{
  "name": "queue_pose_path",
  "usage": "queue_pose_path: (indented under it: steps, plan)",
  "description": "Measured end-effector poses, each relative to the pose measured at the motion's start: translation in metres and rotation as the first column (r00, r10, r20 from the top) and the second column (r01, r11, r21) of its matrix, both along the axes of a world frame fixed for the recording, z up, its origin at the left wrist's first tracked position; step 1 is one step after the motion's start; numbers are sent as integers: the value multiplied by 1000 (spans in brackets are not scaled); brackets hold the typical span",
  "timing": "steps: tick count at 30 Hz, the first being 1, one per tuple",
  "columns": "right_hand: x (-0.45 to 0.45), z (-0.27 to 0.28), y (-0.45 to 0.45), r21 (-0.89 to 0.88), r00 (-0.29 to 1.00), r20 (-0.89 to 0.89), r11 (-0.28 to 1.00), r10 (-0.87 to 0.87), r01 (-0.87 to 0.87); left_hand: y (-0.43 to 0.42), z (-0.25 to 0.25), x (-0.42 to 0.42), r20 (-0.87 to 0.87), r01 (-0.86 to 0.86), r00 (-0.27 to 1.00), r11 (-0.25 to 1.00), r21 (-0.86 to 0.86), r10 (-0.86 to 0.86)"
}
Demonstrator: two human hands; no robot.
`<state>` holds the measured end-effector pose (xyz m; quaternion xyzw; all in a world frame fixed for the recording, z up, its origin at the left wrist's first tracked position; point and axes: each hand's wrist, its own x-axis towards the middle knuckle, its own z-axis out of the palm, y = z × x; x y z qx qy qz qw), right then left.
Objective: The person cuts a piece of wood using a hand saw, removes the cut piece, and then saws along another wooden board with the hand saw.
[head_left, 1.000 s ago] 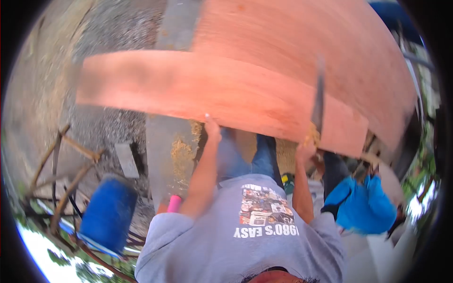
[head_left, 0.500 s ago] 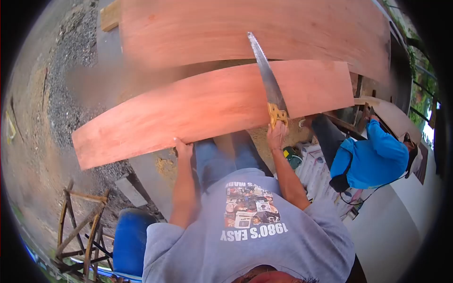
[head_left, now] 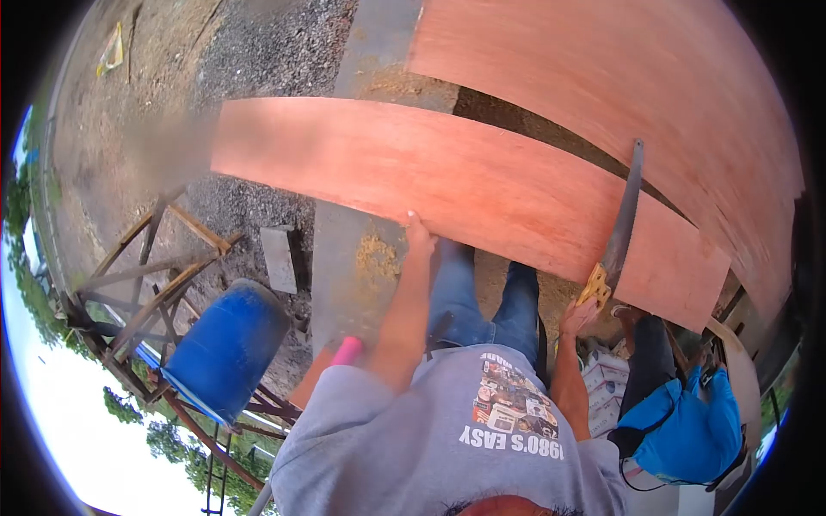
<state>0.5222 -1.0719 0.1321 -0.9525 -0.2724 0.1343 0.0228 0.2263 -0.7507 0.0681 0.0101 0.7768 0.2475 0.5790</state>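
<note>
A long reddish plywood strip [head_left: 413,172] with a curved far edge stretches across in front of me. My left hand [head_left: 420,237] grips its near edge, thumb on top and the other fingers hidden underneath. My right hand [head_left: 581,316] is closed at the yellow handle of a handsaw [head_left: 621,228] by the strip's near edge, towards the right end. The saw blade lies across the top of the strip, its tip reaching past the far edge. Whether the right fingers also pinch the strip, I cannot tell.
A large plywood sheet [head_left: 602,77] lies beyond the strip. On the right, a person in a blue top [head_left: 688,430] crouches near the strip's end. To the left are a blue drum [head_left: 231,348], a wooden frame [head_left: 146,284], a grey block [head_left: 279,258] and gravel [head_left: 275,52].
My view has turned left, and the large sheet now sits further right. The strip has swung with my body, its left end now further from me. Both hands keep their holds.
</note>
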Motion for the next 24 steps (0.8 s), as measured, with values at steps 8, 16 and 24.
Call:
queue_pose_path:
  steps: [8,16,24]
  plan:
    - [-90,1,73,114,984,-141,989,108,-93,89,-13,-118,-24,111,994,992,55,-110]
    - [-108,35,110,77,972,-140,980,190,-181,97,-66,-149,38,138,990,990,-38,-136]
    - [-156,49,78,136,912,-120,916,392,-376,46,-1,-212,201,251,933,940,231,-298]
